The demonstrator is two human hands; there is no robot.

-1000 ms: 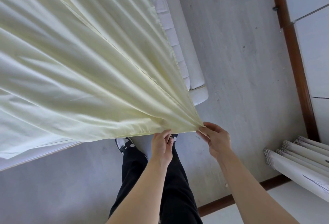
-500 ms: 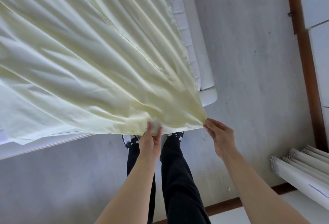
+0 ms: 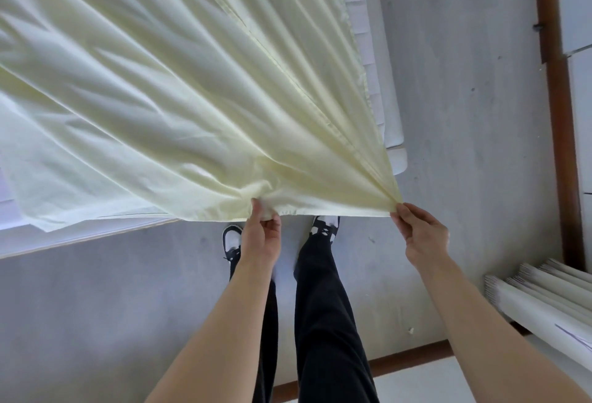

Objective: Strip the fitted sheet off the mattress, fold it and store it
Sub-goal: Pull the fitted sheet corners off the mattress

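Both hands now stand well apart, my left hand point(image 3: 261, 236) having slid leftward to pinch the pale yellow cotton fitted sheet point(image 3: 179, 95) while my right hand point(image 3: 421, 236) pinches its corner, so the edge stretches above the white mattress point(image 3: 389, 108), ready for folding.

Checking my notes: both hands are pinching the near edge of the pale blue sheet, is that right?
Not quite. The head view shows the sheet is pale yellow, not pale blue. The rest holds: the left hand and right hand both pinch its near edge.
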